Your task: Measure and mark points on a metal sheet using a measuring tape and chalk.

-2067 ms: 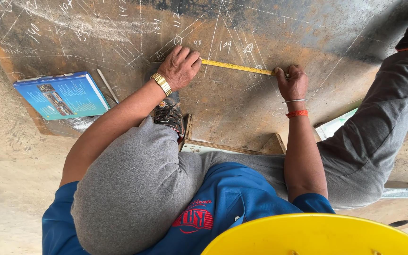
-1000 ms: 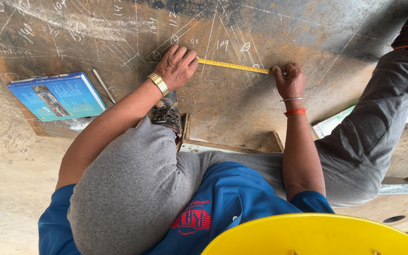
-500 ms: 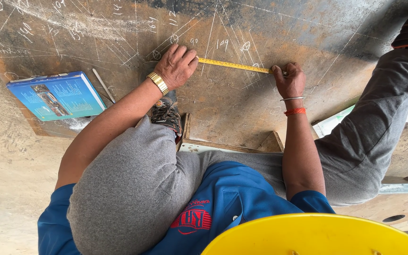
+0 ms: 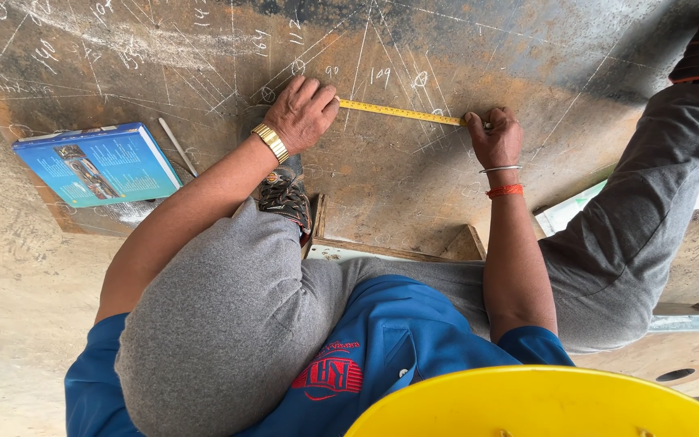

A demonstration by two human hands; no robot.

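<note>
Bare plate [image 4: 414, 178] between hands — book [image 4: 95, 164] leftward
</note>
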